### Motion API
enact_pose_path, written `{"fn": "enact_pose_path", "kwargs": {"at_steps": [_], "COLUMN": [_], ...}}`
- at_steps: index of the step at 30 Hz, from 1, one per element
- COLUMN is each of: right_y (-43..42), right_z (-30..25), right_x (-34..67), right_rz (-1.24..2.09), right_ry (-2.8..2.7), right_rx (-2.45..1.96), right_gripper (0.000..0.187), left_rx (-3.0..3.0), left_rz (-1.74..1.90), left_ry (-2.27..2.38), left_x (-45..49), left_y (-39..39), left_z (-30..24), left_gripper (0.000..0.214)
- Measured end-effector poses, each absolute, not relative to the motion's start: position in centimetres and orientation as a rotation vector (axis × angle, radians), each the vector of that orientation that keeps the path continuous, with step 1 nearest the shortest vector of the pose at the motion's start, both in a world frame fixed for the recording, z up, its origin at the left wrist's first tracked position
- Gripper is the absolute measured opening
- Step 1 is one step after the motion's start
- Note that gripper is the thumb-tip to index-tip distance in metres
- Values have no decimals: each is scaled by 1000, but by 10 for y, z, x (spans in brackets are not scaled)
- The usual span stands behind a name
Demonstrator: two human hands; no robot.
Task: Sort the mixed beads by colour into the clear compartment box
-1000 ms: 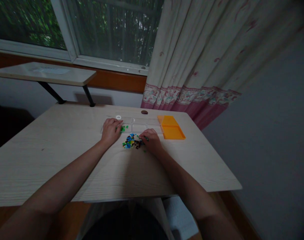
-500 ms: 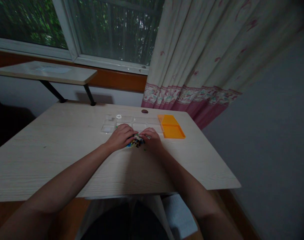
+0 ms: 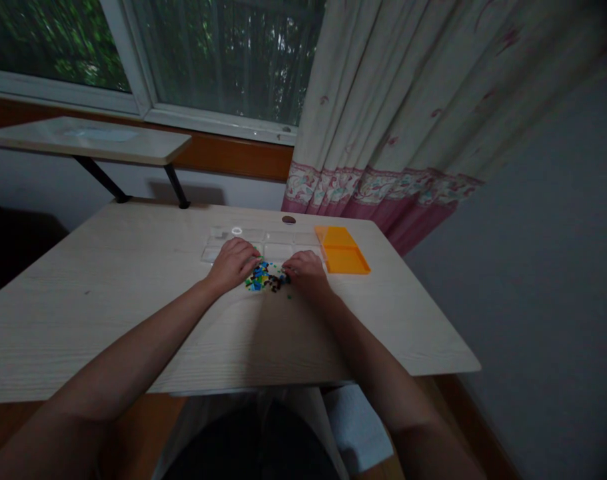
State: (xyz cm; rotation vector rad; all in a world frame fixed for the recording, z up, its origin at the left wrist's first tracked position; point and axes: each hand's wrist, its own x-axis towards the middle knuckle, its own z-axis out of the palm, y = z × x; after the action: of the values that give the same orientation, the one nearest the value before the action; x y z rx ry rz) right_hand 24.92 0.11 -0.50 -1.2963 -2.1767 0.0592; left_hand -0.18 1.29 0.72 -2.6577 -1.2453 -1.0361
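Note:
A loose pile of small coloured pieces [image 3: 257,277], blue, green, yellow and black, lies on the table between my hands. The pieces are too small to tell their kind. My left hand [image 3: 232,264] is at the pile's left edge, open, with thumb and fingers apart and bent over the nearest pieces. On the other side, my right hand [image 3: 306,272] rests palm down with its fingers loosely bent and open, fingertips by the black pieces. Just behind both hands lies a clear plastic compartment tray [image 3: 278,251], partly covered by them.
An open orange plastic case [image 3: 347,259] lies right of the tray. A raised shelf [image 3: 93,143] on black legs stands at the table's back left. A dark oval spot [image 3: 288,220] marks the back edge. The curtain [image 3: 378,180] hangs behind the right corner.
My hands, close together over the pile before, have moved apart, the left one mostly. More of the pile shows between them, spread toward the left. The view has shifted slightly.

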Motion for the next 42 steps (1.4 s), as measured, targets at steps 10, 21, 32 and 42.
{"fn": "enact_pose_path", "kwargs": {"at_steps": [10,21,32,42], "right_y": [-3,-4,6,-4], "right_z": [-2,-3,-14,-15], "right_x": [242,240,241,227], "right_rz": [-51,-50,233,505], "right_ry": [-2359,-2288,-1951,-1942], "right_rx": [-1381,-1362,-1057,-833], "right_gripper": [14,14,14,30], "left_rx": [-2556,-2213,-2578,-2737], "left_rz": [-1174,-1157,-1114,-846], "left_ry": [-1349,-1696,-1256,-882], "left_x": [-5,-15,-2,13], "left_y": [22,29,13,-1], "left_z": [0,-8,6,12], "left_gripper": [32,21,24,30]}}
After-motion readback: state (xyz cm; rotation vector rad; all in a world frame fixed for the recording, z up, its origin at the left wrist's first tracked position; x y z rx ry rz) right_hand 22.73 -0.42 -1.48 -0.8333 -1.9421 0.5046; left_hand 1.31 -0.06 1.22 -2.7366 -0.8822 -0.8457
